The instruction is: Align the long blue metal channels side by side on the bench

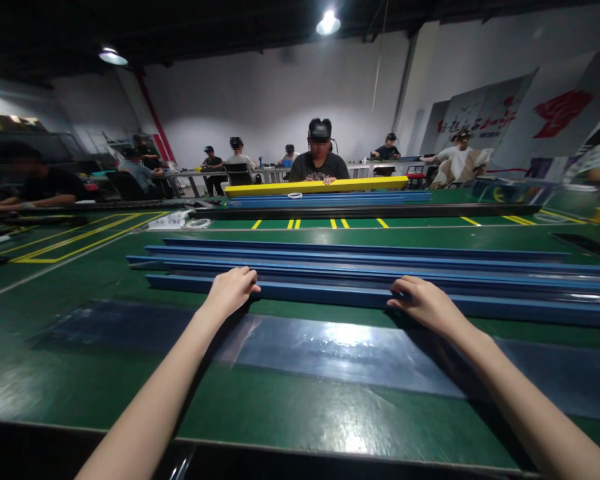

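Blue and straight-edged, the nearest long channel [325, 293] lies across the green tabletop [55, 393] beneath both hands. The left hand [233, 287] curls its fingers at it; the right hand [423, 300] is half curled, thumb apart from fingers. I cannot tell whether either grips firmly. More long blue channels [330, 248] lie just beyond the hands, a clear plastic strip [320, 343] below the wrists. Grasping or steadying seems in hand; shifting this length would call for both hands together.
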A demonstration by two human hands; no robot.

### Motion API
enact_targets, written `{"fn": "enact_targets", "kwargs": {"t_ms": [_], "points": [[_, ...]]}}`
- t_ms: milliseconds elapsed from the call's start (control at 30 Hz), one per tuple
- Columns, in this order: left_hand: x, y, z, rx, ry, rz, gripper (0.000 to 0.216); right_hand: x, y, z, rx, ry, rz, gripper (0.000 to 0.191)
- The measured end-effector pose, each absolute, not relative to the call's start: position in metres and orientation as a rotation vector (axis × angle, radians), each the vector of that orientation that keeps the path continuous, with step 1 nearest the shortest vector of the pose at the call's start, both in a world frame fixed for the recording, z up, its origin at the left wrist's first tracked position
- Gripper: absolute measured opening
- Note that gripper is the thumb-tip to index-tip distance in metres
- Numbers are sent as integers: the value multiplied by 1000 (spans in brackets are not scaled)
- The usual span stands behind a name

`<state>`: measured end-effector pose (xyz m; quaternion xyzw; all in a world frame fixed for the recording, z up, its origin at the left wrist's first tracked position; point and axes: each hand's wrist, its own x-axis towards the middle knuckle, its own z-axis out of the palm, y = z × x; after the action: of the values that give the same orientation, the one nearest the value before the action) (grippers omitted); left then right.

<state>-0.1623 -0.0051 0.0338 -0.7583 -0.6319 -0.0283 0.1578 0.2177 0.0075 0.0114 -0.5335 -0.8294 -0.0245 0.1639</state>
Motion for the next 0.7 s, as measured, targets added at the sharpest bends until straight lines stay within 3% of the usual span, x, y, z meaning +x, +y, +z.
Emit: {"fn": "enact_targets", "kwargs": {"t_ms": [167,533,700], "points": [[-141,-6,38,-2207,-1722,56,12,238,3,9,-1608,-2351,-138,19],[-43,18,14,-2557,-1345,-318,36,195,4,12,-1709,-2340,-242,16],[-41,21,16,-2513,-1382,-318,27,168,5,7,-1651,-2329,-224,13]]}}
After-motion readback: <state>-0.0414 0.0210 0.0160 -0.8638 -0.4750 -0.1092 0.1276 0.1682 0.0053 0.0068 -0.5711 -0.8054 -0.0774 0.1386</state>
